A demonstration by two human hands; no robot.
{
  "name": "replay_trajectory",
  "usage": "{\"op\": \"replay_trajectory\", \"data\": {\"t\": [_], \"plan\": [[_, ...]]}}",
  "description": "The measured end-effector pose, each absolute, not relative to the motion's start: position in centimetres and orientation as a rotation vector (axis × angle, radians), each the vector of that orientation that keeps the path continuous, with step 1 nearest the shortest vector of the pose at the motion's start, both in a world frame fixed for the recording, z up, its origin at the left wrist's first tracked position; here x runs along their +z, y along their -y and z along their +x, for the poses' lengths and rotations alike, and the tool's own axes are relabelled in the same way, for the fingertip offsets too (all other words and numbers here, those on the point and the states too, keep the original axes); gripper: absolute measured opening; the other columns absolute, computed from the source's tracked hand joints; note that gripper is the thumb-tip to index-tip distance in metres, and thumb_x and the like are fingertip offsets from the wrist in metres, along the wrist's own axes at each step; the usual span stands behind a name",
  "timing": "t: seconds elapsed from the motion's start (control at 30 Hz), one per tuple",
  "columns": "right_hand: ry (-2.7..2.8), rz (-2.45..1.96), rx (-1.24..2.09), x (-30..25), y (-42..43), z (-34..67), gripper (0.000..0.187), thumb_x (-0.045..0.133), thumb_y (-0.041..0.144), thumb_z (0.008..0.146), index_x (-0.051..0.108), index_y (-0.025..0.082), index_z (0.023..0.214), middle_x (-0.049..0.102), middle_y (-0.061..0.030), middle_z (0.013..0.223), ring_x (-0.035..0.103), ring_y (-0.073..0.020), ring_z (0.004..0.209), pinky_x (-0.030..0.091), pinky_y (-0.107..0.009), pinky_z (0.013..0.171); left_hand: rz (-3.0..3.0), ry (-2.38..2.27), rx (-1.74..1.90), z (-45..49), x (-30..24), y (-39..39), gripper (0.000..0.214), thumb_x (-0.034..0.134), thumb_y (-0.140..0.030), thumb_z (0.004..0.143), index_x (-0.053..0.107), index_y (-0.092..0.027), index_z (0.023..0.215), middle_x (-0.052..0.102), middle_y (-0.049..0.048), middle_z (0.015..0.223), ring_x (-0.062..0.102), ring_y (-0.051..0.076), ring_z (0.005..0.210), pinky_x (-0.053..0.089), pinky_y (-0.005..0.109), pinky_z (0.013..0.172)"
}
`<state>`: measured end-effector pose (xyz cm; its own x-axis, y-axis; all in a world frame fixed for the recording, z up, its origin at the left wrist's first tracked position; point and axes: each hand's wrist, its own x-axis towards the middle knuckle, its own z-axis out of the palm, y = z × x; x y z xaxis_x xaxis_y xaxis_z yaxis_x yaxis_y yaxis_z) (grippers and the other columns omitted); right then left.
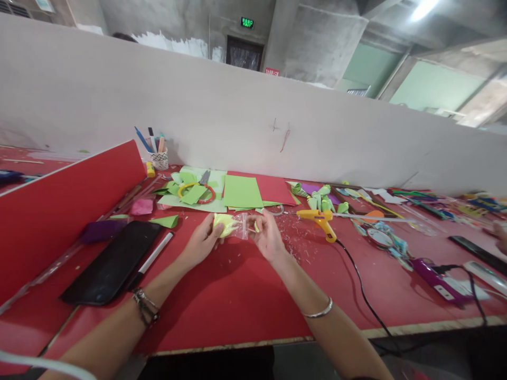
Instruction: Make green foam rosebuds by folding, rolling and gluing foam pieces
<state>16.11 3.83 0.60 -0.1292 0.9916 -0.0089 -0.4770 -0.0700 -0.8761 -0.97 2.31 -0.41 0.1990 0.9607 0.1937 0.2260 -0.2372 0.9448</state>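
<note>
My left hand (205, 238) is closed on a small clear zip bag (237, 224) with soft, pale yellow material (224, 225) inside. The bag's zip end points toward my right hand (269, 236). My right hand is closed beside that end, its thumb and fingers around a small pale yellow piece (257, 227). Whether the fingers also touch the bag is hard to see. Both hands are just above the red tabletop (233, 295), in front of a stack of green paper (242, 191).
Scissors (198, 192) lie among green scraps behind my left hand. A yellow glue gun (319, 220) with a black cord lies to the right, before a purple power strip (441, 282). At left are a black phone-like slab (113, 264), a marker (152, 258) and a pen cup (160, 157).
</note>
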Motion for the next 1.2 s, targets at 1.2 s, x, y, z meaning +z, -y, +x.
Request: {"op": "replay_trajectory", "data": {"t": [1.2], "plan": [[0.715, -0.638, 1.709, 0.5, -3.7, 16.4, 0.008, 0.048, 0.016, 0.066, 0.056, 0.014, 0.064, 0.05, 0.0019, 0.063, 0.04, -0.0046, 0.052, 0.037, -0.015, 0.048, 1.366, -0.983, 1.252, -0.9, 0.6, -2.2, 0.019, 0.048, -0.035, 0.078, 0.04, -0.018, 0.074, 0.048, -0.0063, 0.049, 0.041, 0.006, 0.038, 0.031, 0.018, 0.039]]}}
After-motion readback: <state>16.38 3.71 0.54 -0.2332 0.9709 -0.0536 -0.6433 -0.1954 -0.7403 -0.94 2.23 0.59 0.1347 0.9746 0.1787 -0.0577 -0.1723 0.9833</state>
